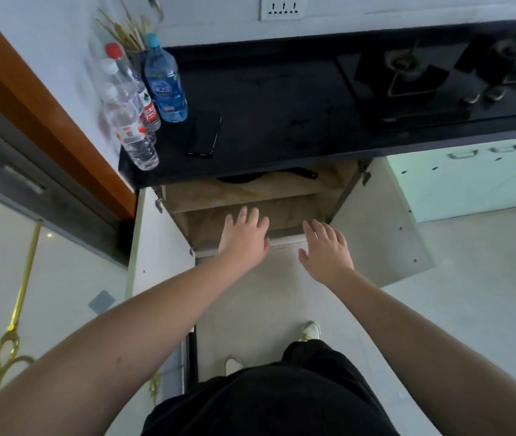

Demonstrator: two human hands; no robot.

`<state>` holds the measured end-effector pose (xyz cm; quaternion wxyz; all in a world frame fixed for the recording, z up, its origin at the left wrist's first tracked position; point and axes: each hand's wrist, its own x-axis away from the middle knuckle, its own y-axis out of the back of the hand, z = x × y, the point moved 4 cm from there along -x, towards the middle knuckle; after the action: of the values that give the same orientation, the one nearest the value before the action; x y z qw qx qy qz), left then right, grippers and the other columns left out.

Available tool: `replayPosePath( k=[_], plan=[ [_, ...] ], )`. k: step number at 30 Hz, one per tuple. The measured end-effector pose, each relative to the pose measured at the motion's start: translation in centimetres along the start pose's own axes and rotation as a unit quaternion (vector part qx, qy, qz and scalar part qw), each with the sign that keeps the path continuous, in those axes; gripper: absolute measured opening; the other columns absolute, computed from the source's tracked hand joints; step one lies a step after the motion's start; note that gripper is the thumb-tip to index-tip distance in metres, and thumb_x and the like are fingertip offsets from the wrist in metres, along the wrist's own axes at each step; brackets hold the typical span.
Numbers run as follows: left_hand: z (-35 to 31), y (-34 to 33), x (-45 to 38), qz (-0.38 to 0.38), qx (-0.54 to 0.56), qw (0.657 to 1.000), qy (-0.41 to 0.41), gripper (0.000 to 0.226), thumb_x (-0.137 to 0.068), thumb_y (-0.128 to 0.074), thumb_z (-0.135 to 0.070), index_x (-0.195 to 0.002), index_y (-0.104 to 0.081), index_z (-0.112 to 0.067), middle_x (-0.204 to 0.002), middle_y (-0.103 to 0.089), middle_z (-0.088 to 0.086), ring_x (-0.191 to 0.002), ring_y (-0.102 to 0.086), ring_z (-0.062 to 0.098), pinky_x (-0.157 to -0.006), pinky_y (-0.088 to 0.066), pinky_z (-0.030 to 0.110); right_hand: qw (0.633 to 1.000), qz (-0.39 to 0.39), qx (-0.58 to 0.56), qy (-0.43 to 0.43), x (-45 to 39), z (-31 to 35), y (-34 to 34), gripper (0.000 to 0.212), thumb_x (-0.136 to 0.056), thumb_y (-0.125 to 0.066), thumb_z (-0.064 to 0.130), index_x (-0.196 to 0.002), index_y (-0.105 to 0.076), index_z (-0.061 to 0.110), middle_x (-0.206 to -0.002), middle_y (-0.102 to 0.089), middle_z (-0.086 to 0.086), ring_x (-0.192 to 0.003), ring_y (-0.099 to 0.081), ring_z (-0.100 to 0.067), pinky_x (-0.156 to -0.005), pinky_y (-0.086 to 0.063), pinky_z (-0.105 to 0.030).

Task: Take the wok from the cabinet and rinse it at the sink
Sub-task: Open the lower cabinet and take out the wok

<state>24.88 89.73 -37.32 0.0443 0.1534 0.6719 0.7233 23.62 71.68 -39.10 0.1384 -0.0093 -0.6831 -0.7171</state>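
While both white cabinet doors (159,247) stand open, the left hand (244,237) and right hand (326,253) are held spread and empty before the lower shelf; the dark metal wok (250,177) is seen on the upper shelf (241,191), under the black table (266,121) front edge.

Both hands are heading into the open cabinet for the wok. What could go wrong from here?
1. The wok sits on the upper shelf, mostly hidden under the countertop, so the left hand and right hand, both open and empty, would likely grip it half-blind.
2. Lifting it out may knock the counter's underside.
3. Swinging it up could hit the phone or bottles near the edge.
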Motion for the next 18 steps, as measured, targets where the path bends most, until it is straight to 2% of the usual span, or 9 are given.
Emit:
replayPosePath(
  k=[4, 8, 11, 18],
  plan=[
    [-2.3, 1.8, -3.5, -0.011, 0.004, 1.000, 0.008, 0.060, -0.097, -0.037, -0.044, -0.150, -0.024, -0.019, -0.154, -0.029, 0.012, -0.143, -0.024, 0.032, -0.110, -0.029, 0.051, 1.000, -0.014, -0.019, -0.018, -2.6, -2.8, 1.6, 0.068, -0.098, -0.040, 0.046, -0.154, -0.013, 0.018, -0.161, -0.018, -0.005, -0.148, -0.015, -0.025, -0.119, -0.013, -0.042],
    [-3.8, 2.3, -6.7, -0.004, 0.011, 1.000, 0.024, 0.062, -0.098, -0.032, -0.048, -0.153, -0.019, -0.020, -0.157, -0.024, 0.011, -0.145, -0.019, 0.031, -0.113, -0.025, 0.051, 0.999, -0.016, -0.032, -0.023, -5.6, -5.5, 2.5, 0.068, -0.098, -0.038, 0.045, -0.154, -0.012, 0.018, -0.161, -0.016, -0.006, -0.148, -0.013, -0.026, -0.119, -0.011, -0.042],
    [-4.4, 2.2, -9.4, 0.009, 0.017, 0.999, 0.044, 0.062, -0.098, -0.030, -0.048, -0.153, -0.018, -0.020, -0.158, -0.023, 0.010, -0.146, -0.018, 0.030, -0.113, -0.024, 0.051, 0.999, -0.011, -0.033, -0.014, -8.2, -7.1, 2.5, 0.067, -0.099, -0.038, 0.043, -0.154, -0.012, 0.017, -0.161, -0.016, -0.006, -0.148, -0.013, -0.026, -0.119, -0.011, -0.041],
    [-5.2, 0.2, -13.8, -0.009, 0.026, 0.998, 0.060, 0.058, -0.098, -0.030, -0.049, -0.149, -0.028, -0.021, -0.152, -0.036, 0.009, -0.142, -0.029, 0.028, -0.111, -0.031, 0.048, 0.999, 0.004, -0.050, -0.016, -13.2, -9.3, 0.4, 0.067, -0.099, -0.040, 0.038, -0.154, -0.010, 0.015, -0.162, -0.014, -0.006, -0.149, -0.011, -0.025, -0.120, -0.009, -0.041]
  ],
)
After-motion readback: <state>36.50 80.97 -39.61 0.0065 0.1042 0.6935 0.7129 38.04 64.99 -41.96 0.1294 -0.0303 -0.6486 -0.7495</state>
